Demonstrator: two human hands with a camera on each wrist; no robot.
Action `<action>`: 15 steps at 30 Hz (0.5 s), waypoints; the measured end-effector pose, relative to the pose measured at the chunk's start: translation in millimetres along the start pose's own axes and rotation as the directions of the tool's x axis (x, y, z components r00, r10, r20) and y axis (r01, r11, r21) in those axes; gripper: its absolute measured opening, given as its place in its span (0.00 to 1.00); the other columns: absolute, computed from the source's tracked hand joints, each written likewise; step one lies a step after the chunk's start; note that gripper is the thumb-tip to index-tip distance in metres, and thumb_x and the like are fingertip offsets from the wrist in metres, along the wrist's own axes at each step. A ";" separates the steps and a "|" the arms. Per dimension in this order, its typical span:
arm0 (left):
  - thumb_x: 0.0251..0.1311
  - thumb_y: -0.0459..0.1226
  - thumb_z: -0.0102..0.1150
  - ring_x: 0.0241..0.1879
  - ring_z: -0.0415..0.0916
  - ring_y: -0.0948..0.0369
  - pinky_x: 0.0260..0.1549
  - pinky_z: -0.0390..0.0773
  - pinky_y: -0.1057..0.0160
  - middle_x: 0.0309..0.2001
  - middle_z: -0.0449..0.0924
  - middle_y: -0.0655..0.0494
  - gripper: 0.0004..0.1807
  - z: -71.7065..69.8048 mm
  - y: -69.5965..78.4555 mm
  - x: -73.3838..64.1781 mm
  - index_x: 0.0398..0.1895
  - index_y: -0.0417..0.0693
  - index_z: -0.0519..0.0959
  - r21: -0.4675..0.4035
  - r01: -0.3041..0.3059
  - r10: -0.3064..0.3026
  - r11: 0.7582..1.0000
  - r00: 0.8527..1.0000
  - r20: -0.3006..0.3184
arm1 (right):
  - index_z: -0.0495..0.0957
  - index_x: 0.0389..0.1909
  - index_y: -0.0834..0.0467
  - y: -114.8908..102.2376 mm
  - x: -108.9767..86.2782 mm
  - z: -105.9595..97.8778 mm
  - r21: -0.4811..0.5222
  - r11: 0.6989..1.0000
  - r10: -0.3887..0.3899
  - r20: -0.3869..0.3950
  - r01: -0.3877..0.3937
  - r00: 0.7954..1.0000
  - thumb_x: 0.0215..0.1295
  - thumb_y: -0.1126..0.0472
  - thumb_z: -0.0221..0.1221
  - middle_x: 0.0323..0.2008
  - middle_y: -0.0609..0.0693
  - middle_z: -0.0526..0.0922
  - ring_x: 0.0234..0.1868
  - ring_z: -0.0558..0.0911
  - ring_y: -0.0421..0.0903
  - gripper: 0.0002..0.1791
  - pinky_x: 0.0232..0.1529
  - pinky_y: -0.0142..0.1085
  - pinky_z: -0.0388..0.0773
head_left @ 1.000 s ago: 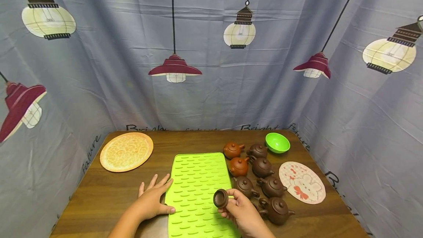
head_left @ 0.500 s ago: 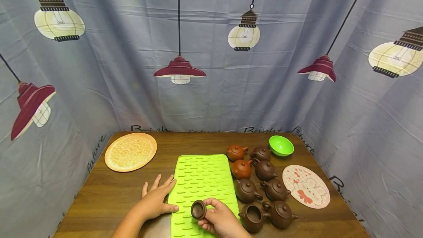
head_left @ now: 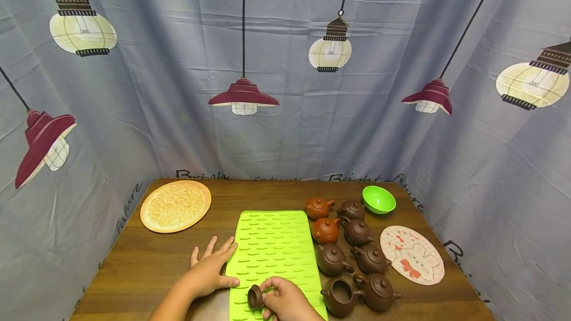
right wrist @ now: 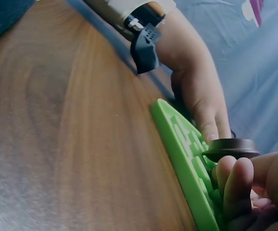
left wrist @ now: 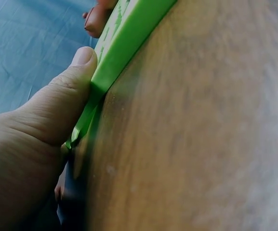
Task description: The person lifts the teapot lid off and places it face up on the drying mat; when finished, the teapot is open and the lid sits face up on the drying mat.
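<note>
Over the near part of the green ridged mat (head_left: 276, 241), my right hand (head_left: 287, 301) pinches a small dark brown teapot lid (head_left: 255, 297) between thumb and fingers. The lid is tipped on its side, its hollow underside facing left. In the right wrist view the lid (right wrist: 232, 148) shows edge-on above the fingertips. My left hand (head_left: 207, 274) rests with spread fingers at the mat's left edge, its thumb on the rim; the left wrist view shows that thumb (left wrist: 64, 96) against the green edge. A lidless brown teapot (head_left: 340, 297) stands right of my right hand.
Several lidded teapots, brown (head_left: 374, 291) and orange (head_left: 325, 230), stand in two rows right of the mat. Beyond them are a green bowl (head_left: 379, 199) and a round rabbit-print mat (head_left: 412, 255). A round yellow mat (head_left: 176, 207) lies at the back left. Curtains surround the table.
My right hand has carried the lid left and nearer, away from the teapots, and turned it further onto its side. The lidless teapot has come into full view. My left hand stays in place.
</note>
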State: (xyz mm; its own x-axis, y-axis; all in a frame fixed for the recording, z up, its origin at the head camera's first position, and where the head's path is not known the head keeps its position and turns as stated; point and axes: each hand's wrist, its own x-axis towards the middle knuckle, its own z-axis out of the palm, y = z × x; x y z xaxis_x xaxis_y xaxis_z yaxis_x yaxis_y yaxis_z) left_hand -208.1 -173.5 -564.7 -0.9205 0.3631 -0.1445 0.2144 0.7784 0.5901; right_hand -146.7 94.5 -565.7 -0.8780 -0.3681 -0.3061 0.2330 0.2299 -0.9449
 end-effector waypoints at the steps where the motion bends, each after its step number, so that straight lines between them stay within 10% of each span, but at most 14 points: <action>1: 0.49 0.66 0.72 0.84 0.29 0.36 0.68 0.17 0.20 0.85 0.50 0.58 0.59 0.1 -0.5 -0.8 0.83 0.57 0.60 0.003 -0.001 0.001 1.000 1.000 -0.001 | 0.83 0.44 0.54 0.7 0.2 1.3 -0.011 1.000 -0.002 -0.004 0.002 1.000 0.74 0.65 0.60 0.25 0.52 0.84 0.19 0.78 0.42 0.05 0.21 0.31 0.76; 15: 0.50 0.66 0.72 0.84 0.31 0.37 0.69 0.18 0.21 0.85 0.50 0.60 0.57 -0.5 0.0 -2.6 0.82 0.59 0.62 -0.004 -0.008 0.008 1.000 1.000 -0.024 | 0.82 0.47 0.59 -3.6 -6.5 -4.5 -0.033 0.999 0.000 0.029 0.001 1.000 0.71 0.66 0.59 0.27 0.53 0.83 0.23 0.82 0.43 0.07 0.28 0.36 0.83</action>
State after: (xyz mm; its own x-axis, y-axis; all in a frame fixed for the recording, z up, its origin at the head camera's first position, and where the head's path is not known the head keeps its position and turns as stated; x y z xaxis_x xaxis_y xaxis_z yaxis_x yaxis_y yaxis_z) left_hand -205.9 -174.8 -563.9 -0.9262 0.3570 -0.1208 0.2205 0.7731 0.5947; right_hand -143.7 100.1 -559.8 -0.8656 -0.3942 -0.3089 0.2181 0.2585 -0.9411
